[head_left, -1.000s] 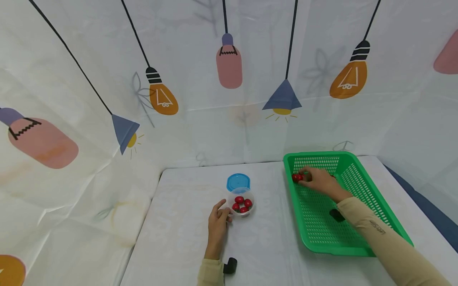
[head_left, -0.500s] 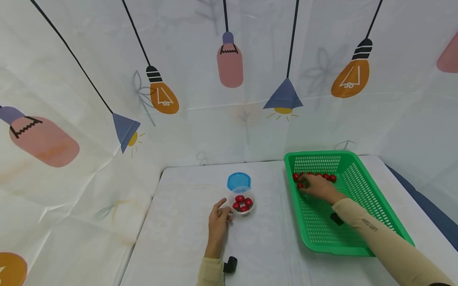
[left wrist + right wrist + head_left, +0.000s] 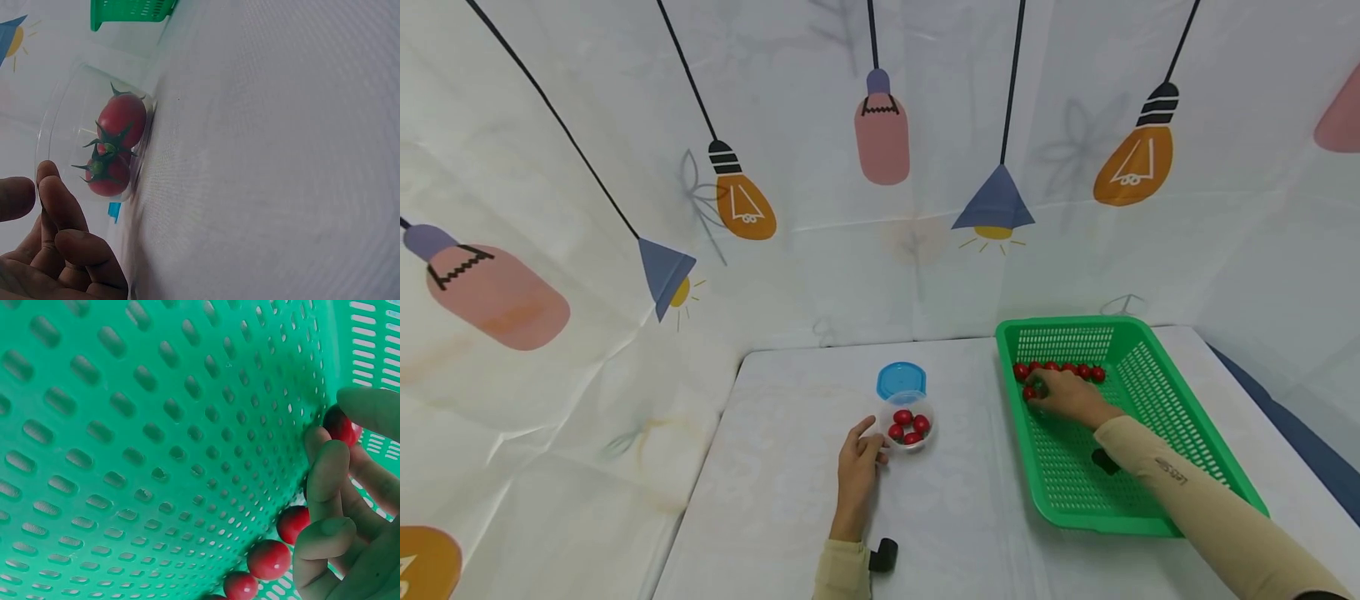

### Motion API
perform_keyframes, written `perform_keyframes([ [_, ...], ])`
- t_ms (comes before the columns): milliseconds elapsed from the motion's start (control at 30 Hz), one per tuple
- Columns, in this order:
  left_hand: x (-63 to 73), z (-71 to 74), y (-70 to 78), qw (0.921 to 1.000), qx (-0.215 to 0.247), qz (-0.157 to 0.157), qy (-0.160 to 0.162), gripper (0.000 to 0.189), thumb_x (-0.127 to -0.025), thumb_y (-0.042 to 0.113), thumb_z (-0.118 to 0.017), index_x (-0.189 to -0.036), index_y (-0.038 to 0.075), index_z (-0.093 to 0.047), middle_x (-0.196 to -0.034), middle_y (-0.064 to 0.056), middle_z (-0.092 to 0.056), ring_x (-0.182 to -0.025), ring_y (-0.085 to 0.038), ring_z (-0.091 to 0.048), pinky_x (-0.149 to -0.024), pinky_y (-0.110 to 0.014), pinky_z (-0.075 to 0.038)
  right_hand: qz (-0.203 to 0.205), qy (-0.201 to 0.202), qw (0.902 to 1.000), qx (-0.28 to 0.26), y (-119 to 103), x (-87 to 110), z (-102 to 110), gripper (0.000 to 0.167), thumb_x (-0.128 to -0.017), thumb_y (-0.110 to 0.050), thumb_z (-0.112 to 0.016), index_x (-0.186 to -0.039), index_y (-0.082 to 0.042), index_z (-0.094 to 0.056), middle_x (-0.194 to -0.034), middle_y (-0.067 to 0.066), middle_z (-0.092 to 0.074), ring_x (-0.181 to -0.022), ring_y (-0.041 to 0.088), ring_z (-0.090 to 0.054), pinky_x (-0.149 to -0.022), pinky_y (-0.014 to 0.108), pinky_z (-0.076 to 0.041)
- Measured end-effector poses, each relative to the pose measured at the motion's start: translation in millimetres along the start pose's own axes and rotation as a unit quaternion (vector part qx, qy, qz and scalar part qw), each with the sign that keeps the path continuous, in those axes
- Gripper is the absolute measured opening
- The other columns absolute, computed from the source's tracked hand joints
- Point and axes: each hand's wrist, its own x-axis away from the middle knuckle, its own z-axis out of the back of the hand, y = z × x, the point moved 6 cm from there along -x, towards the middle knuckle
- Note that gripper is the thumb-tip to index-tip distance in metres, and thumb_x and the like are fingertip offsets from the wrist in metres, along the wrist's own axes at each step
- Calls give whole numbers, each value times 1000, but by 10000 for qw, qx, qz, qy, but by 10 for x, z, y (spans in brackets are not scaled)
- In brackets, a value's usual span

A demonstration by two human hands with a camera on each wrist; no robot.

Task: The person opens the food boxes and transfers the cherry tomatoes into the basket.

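Observation:
My right hand [image 3: 1071, 397] reaches into the green basket [image 3: 1120, 527] near its back left corner. Between thumb and fingers it pinches a cherry tomato [image 3: 342, 426], partly hidden by the fingertips. More cherry tomatoes [image 3: 269, 559] lie in a row along the basket's back wall, just past the curled fingers. On the white tabletop, my left hand [image 3: 856, 467] rests with loosely bent fingers at the left side of a clear round tub [image 3: 891, 410]. Inside the tub are several red tomatoes [image 3: 122, 119] with green stems, seen through its wall in the left wrist view.
A blue lid [image 3: 901, 379] lies flat right behind the tub. The basket stands to the right, its slotted sides rising around my right hand. A white printed sheet [image 3: 850, 283] hangs behind the table.
My right hand has shifted slightly toward me along the basket's left side, and the row of tomatoes at the back has come into sight. My left hand and the tub stay put.

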Motion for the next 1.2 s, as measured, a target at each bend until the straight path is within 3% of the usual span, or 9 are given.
perform_keyframes([
  [567,-7,-18,-45,9999,11,159,63,44,-104,22,-57,-145,7,-51,-100,-8,-71,-80,-22,-61,-75,-31,-51,114,58,9999,-79,18,-21,-17,32,-91,-18,-74,-118,-3,-67,-99,9,-74,-91,28,-70,-69,45,-55],
  [767,17,-14,-18,10000,7,64,27,42,-104,21,-57,-143,8,-53,-97,-7,-71,-78,-21,-60,-73,-29,-50,200,198,9995,-165,2,-18,26,32,-90,-17,-74,-117,-1,-68,-98,10,-74,-89,27,-70,-68,43,-55],
  [1033,12,-6,-9,10000,68,21,14,41,-103,22,-58,-142,10,-55,-96,-7,-71,-76,-20,-61,-73,-28,-50,440,962,9941,-242,-112,-2,207,25,-94,-17,-71,-114,-1,-69,-92,8,-71,-82,23,-67,-68,42,-54],
  [1200,5,-3,-17,9999,59,81,51,41,-103,21,-57,-143,9,-54,-96,-7,-71,-76,-20,-60,-72,-30,-50,424,1789,9807,-665,-274,-7,361,33,-101,-23,-63,-127,-3,-65,-110,13,-70,-87,26,-65,-73,47,-52],
])
